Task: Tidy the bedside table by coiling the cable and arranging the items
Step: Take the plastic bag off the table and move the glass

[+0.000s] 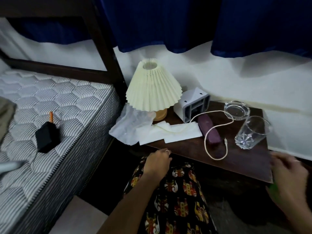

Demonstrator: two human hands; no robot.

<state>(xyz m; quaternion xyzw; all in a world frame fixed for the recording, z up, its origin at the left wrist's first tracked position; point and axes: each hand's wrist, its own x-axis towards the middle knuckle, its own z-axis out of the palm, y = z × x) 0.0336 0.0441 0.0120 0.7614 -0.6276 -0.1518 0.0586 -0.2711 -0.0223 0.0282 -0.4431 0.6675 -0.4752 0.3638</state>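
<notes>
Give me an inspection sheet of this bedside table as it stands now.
Surface: dark wooden table, crowded at the back.
Job's things: white cable uncoiled, looped over the purple case; lamp; drinking glass; glass ashtray; grey plastic block.
Clutter: tissues and a clear wrapper by the lamp.
Hands: left hand at the front edge, holding nothing; right hand blurred at the table's right corner.
Cables: only the white one.
Surroundings: mattress with a black block; blue curtain.
</notes>
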